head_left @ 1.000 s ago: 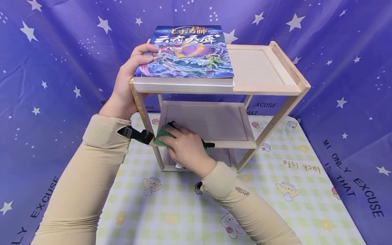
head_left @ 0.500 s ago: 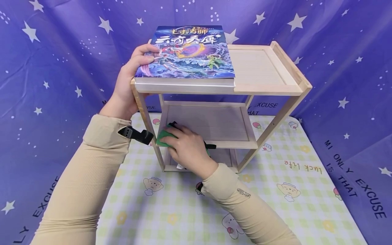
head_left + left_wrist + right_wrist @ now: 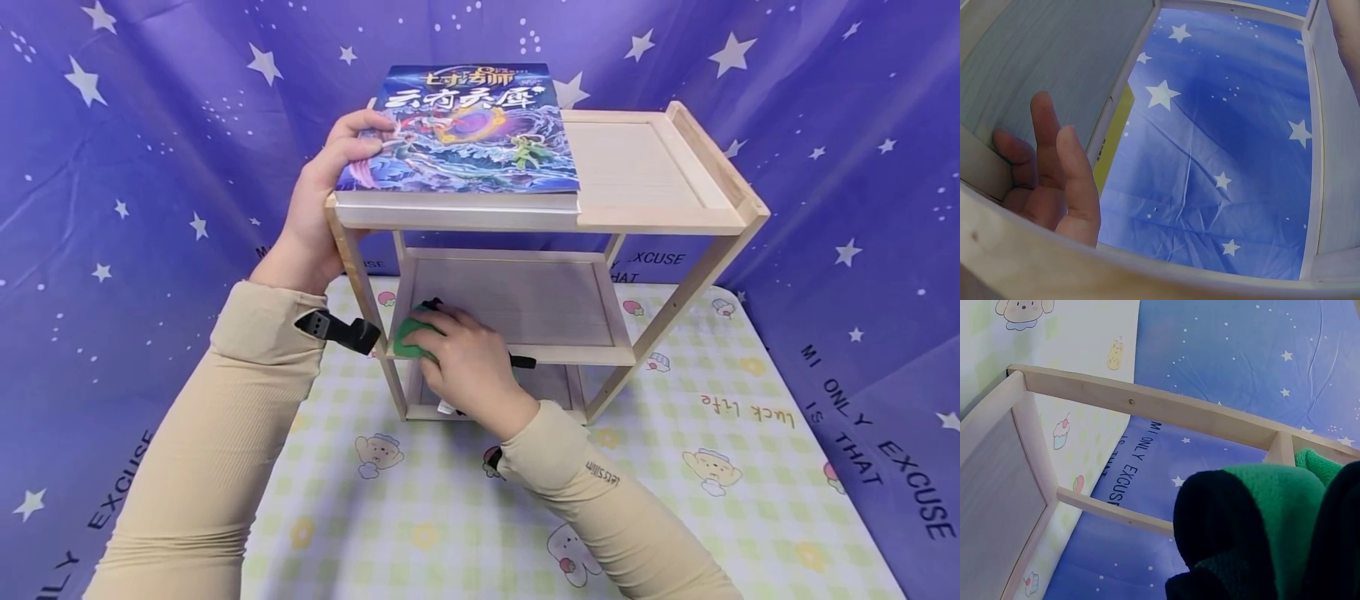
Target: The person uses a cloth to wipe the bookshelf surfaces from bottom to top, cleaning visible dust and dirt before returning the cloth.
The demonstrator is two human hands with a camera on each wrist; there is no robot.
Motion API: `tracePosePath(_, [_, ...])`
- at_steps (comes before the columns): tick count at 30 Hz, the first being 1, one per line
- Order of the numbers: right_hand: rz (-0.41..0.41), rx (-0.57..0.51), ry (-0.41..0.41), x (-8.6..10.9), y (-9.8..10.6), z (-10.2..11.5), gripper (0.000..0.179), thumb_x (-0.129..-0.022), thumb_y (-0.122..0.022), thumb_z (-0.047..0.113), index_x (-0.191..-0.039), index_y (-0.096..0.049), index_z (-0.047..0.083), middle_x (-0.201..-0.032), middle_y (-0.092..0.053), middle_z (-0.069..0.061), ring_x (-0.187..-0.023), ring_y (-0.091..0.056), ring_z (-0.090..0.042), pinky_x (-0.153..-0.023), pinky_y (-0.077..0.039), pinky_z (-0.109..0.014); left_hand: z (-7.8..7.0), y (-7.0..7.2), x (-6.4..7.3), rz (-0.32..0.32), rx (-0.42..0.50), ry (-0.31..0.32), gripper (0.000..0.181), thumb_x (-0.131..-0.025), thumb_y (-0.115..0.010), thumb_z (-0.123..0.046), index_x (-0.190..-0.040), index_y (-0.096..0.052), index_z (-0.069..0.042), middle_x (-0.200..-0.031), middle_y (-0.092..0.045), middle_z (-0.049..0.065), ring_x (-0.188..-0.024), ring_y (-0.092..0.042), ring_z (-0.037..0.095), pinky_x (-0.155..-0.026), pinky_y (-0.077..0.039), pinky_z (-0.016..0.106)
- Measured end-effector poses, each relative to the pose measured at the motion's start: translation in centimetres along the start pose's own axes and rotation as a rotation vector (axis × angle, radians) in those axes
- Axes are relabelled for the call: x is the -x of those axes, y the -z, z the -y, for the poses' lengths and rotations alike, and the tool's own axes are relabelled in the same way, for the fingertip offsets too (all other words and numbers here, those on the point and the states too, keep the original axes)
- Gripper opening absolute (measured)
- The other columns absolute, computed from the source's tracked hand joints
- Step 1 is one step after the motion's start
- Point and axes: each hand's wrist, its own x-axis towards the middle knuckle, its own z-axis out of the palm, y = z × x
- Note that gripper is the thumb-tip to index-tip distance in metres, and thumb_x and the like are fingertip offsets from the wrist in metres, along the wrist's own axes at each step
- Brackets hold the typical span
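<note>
left fingers [image 3: 360, 149] clamped on rack [image 3: 660, 220], should brace | right fingers [image 3: 452, 323] clamped on green cloth [image 3: 411, 337], front-left corner of middle shelf [image 3: 543, 300] | best wiped evenly

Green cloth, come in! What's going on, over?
Right hand holding green cloth on middle shelf. Left hand gripping top of wooden rack. Corner post close beside cloth.

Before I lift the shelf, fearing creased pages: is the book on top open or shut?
Shut: the book lies flat, title side up, with no pages splayed.
</note>
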Motion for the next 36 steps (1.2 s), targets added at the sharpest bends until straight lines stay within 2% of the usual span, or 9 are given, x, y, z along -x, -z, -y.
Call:
tracePosePath(9, [-0.025, 0.032, -0.072, 0.5, 0.3, -0.3, 0.021, -0.084, -0.07, 0.016, -0.101, -0.077, 0.028, -0.12, -0.071, 0.006, -0.114, -0.066, -0.023, -0.072, -0.059, -0.039, 0.0, -0.1, 0.0, -0.009, -0.006, 0.002, 0.02, -0.093, -0.05, -0.023, -0.11, -0.059, -0.026, -0.147, -0.038, 0.005, -0.114, -0.052, 0.026, -0.085, -0.044, 0.03])
tracePosePath(27, [-0.086, 0.06, -0.13, 1.6, 0.8, -1.8, 0.022, -0.081, -0.069, 0.013, -0.1, -0.076, 0.022, -0.116, -0.073, 0.001, -0.109, -0.068, -0.028, -0.077, -0.058, -0.042, 0.0, -0.1, 0.1, -0.017, -0.008, 0.005, 0.02, -0.094, -0.049, -0.023, -0.111, -0.06, -0.027, -0.146, -0.038, 0.005, -0.115, -0.052, 0.026, -0.084, -0.043, 0.031])
tracePosePath(36, [-0.074, 0.072, -0.158, 2.1, 1.3, -2.4, 0.021, -0.082, -0.07, 0.014, -0.101, -0.076, 0.021, -0.117, -0.073, -0.001, -0.11, -0.067, -0.03, -0.079, -0.058, -0.044, -0.1, -0.2, 0.1, -0.021, -0.019, 0.007, 0.02, -0.094, -0.049, -0.023, -0.11, -0.06, -0.028, -0.145, -0.039, 0.006, -0.113, -0.053, 0.026, -0.084, -0.042, 0.031])
